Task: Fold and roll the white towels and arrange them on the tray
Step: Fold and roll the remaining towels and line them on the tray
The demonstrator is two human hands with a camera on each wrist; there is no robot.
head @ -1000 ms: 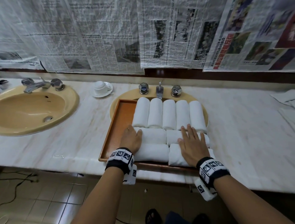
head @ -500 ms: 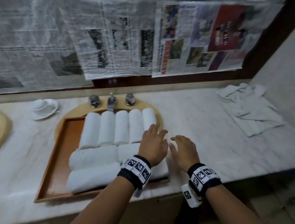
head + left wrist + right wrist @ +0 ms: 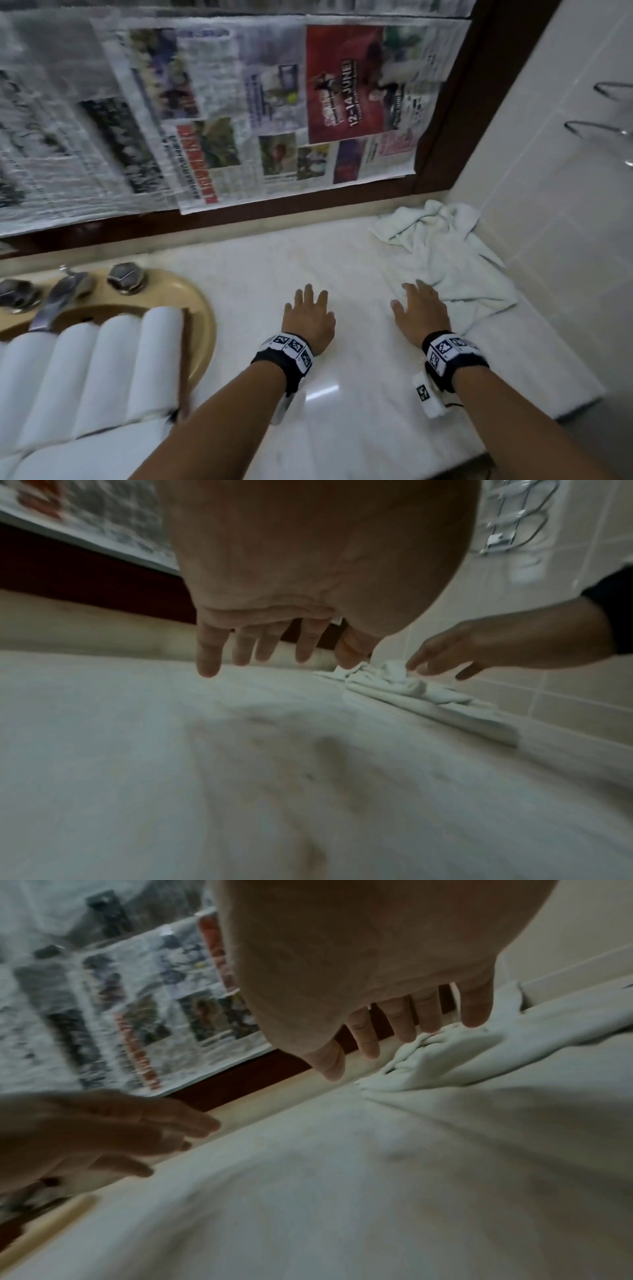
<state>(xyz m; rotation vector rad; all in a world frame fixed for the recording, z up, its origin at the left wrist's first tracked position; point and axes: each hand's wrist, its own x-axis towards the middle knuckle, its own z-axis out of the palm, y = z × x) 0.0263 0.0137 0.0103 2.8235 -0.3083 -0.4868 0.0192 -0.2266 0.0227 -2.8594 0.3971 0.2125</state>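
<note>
Both hands (image 3: pixel 308 317) spread — loose towels (image 3: pixel 455 260) nr.

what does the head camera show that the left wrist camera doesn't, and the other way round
Only the head view shows the rolled towels on the tray over the sink, the taps, and both wristbands. Only the left wrist view shows the undersides of the left hand's fingers, spread and straight above the counter, and a metal rack on the tiled wall. Both show the left hand, the right hand reaching toward the crumpled towel, the marble counter, and the newspapers.
</note>
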